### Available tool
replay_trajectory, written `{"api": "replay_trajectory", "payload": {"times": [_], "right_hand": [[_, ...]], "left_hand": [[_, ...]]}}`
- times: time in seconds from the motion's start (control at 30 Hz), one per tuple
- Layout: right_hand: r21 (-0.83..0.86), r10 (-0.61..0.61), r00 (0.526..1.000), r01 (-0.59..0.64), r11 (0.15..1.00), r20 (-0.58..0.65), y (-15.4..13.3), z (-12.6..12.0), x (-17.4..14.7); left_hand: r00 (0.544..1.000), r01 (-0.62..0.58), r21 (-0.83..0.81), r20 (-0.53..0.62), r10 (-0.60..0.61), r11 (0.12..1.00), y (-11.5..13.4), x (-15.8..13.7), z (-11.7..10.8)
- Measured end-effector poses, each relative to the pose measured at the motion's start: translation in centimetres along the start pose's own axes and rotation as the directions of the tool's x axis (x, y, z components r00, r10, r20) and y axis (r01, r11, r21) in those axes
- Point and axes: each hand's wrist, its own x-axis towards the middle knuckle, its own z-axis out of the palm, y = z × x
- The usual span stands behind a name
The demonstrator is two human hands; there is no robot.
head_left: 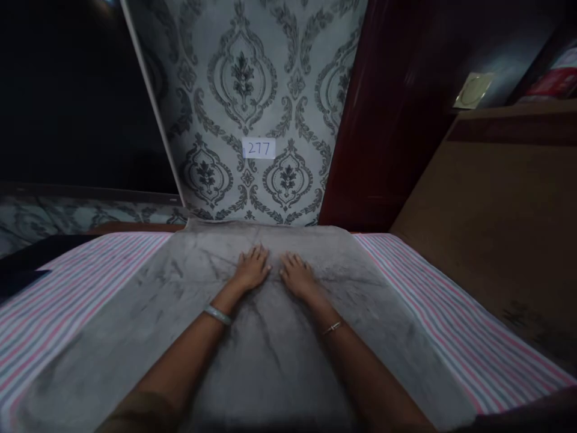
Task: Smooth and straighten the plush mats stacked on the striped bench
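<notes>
A grey plush towel (279, 349) lies spread over a striped cloth (433, 288), with shallow creases and darker brushed patches in its pile. My left hand (252, 267) rests palm down on the towel's far half, fingers stretched out and a pale bangle at the wrist. Close beside it, my right hand (297, 275) also lies flat on the towel, its fingers spread and slightly blurred. A thin metal bracelet circles my right wrist. The two hands are apart, and neither grips the fabric.
Patterned wallpaper (243, 108) rises behind the far edge, bearing a paper label (259, 148) marked 277. A large dark screen (81, 102) stands at the left. On the right are a dark red panel (383, 120) and a big cardboard box (505, 210) beside the striped cloth.
</notes>
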Motion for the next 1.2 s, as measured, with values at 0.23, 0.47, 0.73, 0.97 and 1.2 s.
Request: {"api": "replay_trajectory", "payload": {"times": [0.23, 0.47, 0.73, 0.97, 1.2], "right_hand": [[-0.026, -0.020, 0.997, 0.022, 0.999, 0.068, 1.0, 2.0, -0.3], [-0.041, -0.007, 0.997, 0.010, 0.999, 0.079, 1.1, 2.1, 0.0], [-0.053, 0.005, 0.995, 0.000, 0.999, 0.099, 1.0, 2.1, -0.2], [-0.061, 0.000, 0.996, 0.006, 0.998, 0.085, 1.1, 2.1, -0.3], [-0.082, -0.009, 0.997, 0.015, 0.997, 0.077, 1.3, 2.5, -0.2]], "left_hand": [[1.000, -0.004, 0.011, 0.005, 0.004, 1.000, -0.9, -0.5, 3.1], [0.995, 0.099, -0.013, 0.002, -0.099, 0.995, -0.5, -0.3, 2.6], [0.949, 0.310, -0.014, 0.060, -0.309, 0.951, -4.3, -0.5, 1.7], [0.858, 0.514, 0.010, 0.013, -0.514, 0.858, -10.3, -1.2, 1.3], [0.753, 0.657, 0.045, -0.067, -0.654, 0.752, -19.2, -6.1, -0.5]]}}
